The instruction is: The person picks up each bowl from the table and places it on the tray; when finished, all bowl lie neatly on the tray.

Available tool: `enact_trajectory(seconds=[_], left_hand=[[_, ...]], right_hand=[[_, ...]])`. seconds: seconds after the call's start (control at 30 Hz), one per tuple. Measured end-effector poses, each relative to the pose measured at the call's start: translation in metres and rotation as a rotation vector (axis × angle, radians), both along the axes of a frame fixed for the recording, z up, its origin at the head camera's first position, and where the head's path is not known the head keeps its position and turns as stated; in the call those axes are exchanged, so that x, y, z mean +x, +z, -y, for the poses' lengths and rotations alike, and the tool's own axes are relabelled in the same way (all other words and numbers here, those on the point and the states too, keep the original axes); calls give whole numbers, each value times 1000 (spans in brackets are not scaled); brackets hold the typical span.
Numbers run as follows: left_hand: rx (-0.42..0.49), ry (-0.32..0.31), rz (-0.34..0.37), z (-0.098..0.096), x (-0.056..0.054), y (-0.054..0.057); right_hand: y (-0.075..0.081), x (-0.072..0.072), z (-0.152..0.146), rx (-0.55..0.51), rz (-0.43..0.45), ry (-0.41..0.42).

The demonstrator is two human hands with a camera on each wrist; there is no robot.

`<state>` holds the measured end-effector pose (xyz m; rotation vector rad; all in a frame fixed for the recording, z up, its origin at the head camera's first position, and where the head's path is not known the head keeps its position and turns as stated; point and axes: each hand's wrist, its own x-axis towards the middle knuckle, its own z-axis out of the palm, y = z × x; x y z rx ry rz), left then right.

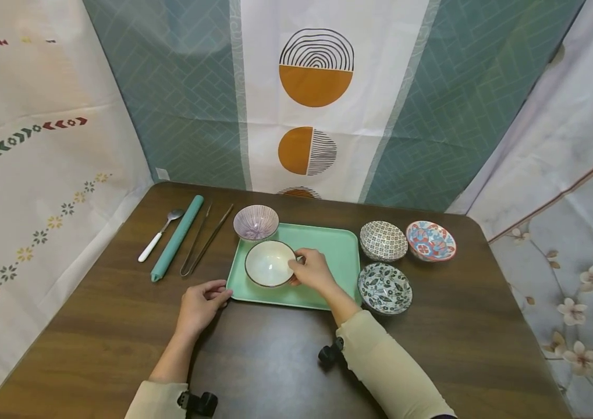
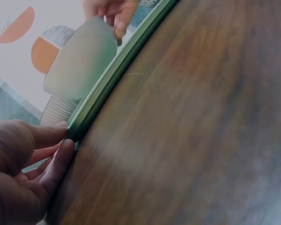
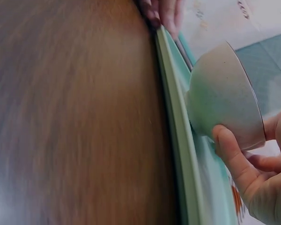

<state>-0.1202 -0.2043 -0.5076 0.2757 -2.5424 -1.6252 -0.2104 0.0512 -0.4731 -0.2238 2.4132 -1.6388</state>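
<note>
My right hand (image 1: 313, 269) grips a white bowl (image 1: 269, 264) with a dark rim at its right side. In the right wrist view the thumb lies along the outer wall of the bowl (image 3: 225, 96), and its foot is close over the tray. The light green tray (image 1: 330, 247) lies on the table. My left hand (image 1: 201, 304) pinches the tray's near left corner; in the left wrist view the fingertips meet at the tray edge (image 2: 99, 92). A purple-striped bowl (image 1: 256, 222) overlaps the tray's far left corner.
To the right of the tray are a checked bowl (image 1: 383, 240), a red and blue patterned bowl (image 1: 431, 240) and a leaf-patterned bowl (image 1: 384, 288). On the left lie a spoon (image 1: 157, 235), a teal roll (image 1: 177, 238) and metal tongs (image 1: 205, 241). A curtain hangs behind the wooden table (image 1: 270, 361).
</note>
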Motion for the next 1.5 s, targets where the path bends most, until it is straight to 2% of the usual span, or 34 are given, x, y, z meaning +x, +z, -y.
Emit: enact_trajectory(seconds=[0.23,0.33,0.47,0.57,0.83,1.03,1.23,1.43,1.5], left_hand=[[-30,-24,-1,-1,-7,0],[-24,-30,1,-1,-8,0],[-23,-24,2,0,-8,0],[-18,-20,9,1,-8,0],[-1,-10,31,3,-4,1],[-3,-19,55,3,-3,1],[3,-18,64,3,-2,1],[4,-23,60,3,-2,3],[5,-25,57,2,-3,3]], right_hand=[[1,0,23,-26,38,27],[3,1,27,-59,65,78],[9,4,24,-66,93,160],[16,5,12,-13,50,170],[42,-4,-47,91,-115,40],[59,-10,-103,151,-186,-73],[62,-18,-154,223,-234,-209],[63,-18,-191,234,-252,-307],[63,-18,-203,271,-281,-354]])
